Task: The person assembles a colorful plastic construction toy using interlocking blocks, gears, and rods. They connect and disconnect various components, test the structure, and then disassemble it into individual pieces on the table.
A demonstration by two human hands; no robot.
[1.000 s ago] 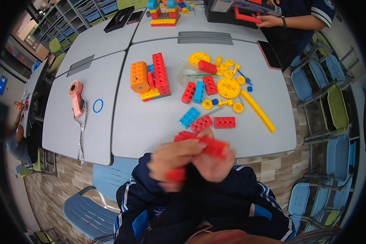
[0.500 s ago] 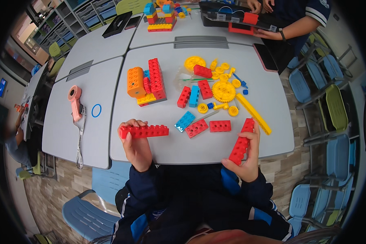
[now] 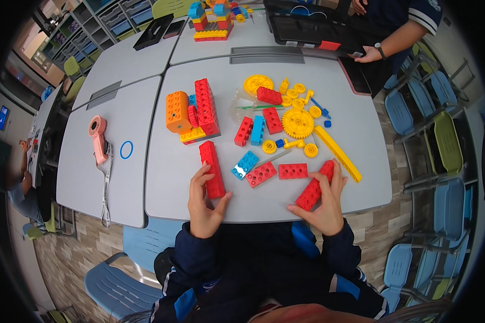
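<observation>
My left hand (image 3: 205, 207) grips a long red building brick (image 3: 213, 171) between fingers and thumb, with its far end pointing away from me. Another long red brick (image 3: 313, 188) is held slantwise in my right hand (image 3: 327, 207), near the table's front edge. Beyond my left hand stands a built block model (image 3: 199, 116) of orange, red and yellow bricks with a red gear in it. Between the hands lie a blue brick (image 3: 245, 164) and two short red bricks, one tilted (image 3: 261, 174) and one straight (image 3: 292, 171).
Yellow gears (image 3: 298, 123), small yellow wheels and more bricks spread over the table's middle. A long yellow beam (image 3: 338, 154) lies at the right. A pink handheld fan (image 3: 98, 140) and blue ring (image 3: 126, 149) lie left. Across the table, another person's hand (image 3: 368, 54) touches a black case (image 3: 307, 33).
My left hand has swung its red brick from crosswise to pointing away and moved right. My right hand's brick has tilted and lowered slightly. The other person's black case has shifted.
</observation>
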